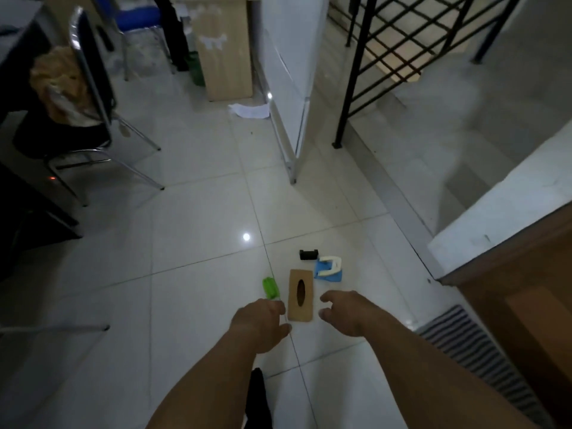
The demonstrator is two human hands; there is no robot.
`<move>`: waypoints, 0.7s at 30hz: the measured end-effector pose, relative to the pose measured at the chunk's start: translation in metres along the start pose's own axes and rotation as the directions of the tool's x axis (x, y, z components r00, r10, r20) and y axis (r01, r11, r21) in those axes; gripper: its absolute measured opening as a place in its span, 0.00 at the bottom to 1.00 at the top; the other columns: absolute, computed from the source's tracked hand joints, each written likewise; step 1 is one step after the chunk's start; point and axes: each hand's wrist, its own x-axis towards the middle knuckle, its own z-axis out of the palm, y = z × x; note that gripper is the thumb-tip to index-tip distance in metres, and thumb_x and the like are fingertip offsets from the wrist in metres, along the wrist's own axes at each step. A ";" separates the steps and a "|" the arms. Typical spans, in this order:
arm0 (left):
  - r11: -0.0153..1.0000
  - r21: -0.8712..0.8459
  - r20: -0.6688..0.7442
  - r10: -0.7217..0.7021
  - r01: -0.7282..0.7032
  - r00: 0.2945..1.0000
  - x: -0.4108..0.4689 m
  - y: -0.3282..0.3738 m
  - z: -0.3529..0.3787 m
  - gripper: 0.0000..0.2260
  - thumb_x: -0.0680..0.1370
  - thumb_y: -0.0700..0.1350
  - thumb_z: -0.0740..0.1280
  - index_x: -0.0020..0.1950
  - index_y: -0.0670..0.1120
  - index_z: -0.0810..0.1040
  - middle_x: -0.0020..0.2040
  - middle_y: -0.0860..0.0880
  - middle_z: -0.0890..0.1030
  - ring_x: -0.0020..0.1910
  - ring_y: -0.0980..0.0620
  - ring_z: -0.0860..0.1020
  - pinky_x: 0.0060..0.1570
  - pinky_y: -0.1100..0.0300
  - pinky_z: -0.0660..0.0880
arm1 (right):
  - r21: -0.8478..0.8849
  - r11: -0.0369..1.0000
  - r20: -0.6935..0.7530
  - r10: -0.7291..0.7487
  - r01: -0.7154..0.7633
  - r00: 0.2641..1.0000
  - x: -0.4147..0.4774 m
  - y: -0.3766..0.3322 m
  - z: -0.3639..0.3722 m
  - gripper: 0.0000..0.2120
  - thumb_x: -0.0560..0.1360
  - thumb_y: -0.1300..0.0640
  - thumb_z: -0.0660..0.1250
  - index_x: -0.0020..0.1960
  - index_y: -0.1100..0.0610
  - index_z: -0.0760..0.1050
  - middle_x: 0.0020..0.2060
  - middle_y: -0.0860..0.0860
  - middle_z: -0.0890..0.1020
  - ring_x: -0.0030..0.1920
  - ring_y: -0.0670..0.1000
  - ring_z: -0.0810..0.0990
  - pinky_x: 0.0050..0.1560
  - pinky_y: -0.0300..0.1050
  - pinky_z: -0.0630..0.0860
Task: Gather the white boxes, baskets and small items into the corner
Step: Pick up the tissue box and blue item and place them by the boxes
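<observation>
Nothing is in our hands: our left hand [263, 323] and right hand [343, 311] hang loose on each side of the flat brown cardboard box [300, 295] lying on the white tiled floor [192, 230].

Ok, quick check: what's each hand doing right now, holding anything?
Left hand: open, fingers loosely curled, holding nothing, just left of the brown box.
Right hand: open, fingers spread, holding nothing.

The left hand [261, 323] and right hand [343, 311] are bare, as are both forearms [198, 391] down to the frame's lower edge. Between the forearms shows a strip of black clothing [257, 397], its kind unclear.
</observation>
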 end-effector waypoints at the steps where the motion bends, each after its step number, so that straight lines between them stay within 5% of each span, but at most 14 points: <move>1: 1.000 0.028 0.009 0.008 -0.008 1.000 0.014 -0.004 -0.011 0.24 0.78 0.62 0.60 0.71 0.53 0.68 0.67 0.48 0.74 0.62 0.48 0.74 0.60 0.54 0.72 | 0.044 0.999 0.004 0.017 -0.017 1.000 0.010 -0.003 -0.005 0.21 0.81 0.47 0.58 0.73 0.51 0.67 0.68 0.55 0.72 0.63 0.55 0.74 0.56 0.44 0.71; 7: 0.999 0.044 0.065 -0.011 0.008 0.998 0.093 -0.008 -0.045 0.23 0.78 0.62 0.60 0.69 0.53 0.70 0.64 0.48 0.76 0.60 0.48 0.75 0.58 0.53 0.74 | 0.231 0.969 0.066 0.071 -0.084 0.995 0.070 -0.005 -0.033 0.24 0.78 0.46 0.61 0.73 0.47 0.66 0.68 0.55 0.74 0.62 0.54 0.75 0.56 0.43 0.72; 12: 0.981 -0.148 0.099 -0.108 0.122 0.989 0.168 0.002 -0.036 0.21 0.77 0.62 0.63 0.66 0.53 0.72 0.62 0.49 0.78 0.58 0.49 0.77 0.58 0.53 0.75 | 0.287 0.953 0.106 0.072 -0.099 0.992 0.145 0.018 -0.048 0.23 0.78 0.48 0.62 0.72 0.48 0.68 0.65 0.57 0.76 0.60 0.56 0.77 0.61 0.50 0.75; 17: 0.795 -0.475 0.161 -0.343 0.377 0.925 0.261 -0.005 0.023 0.22 0.75 0.62 0.66 0.65 0.52 0.75 0.62 0.49 0.79 0.57 0.49 0.78 0.54 0.59 0.75 | 0.281 0.954 0.099 0.078 -0.103 0.992 0.259 0.055 -0.029 0.23 0.78 0.47 0.62 0.71 0.49 0.68 0.63 0.55 0.77 0.60 0.55 0.76 0.59 0.46 0.74; 21: 0.725 -0.497 0.233 -0.418 0.477 0.878 0.331 -0.024 0.096 0.20 0.77 0.60 0.66 0.63 0.49 0.76 0.60 0.48 0.78 0.55 0.49 0.77 0.49 0.60 0.72 | 0.290 0.945 0.077 0.135 -0.152 0.988 0.360 0.086 0.019 0.23 0.77 0.47 0.63 0.71 0.50 0.68 0.61 0.55 0.78 0.61 0.56 0.76 0.57 0.45 0.72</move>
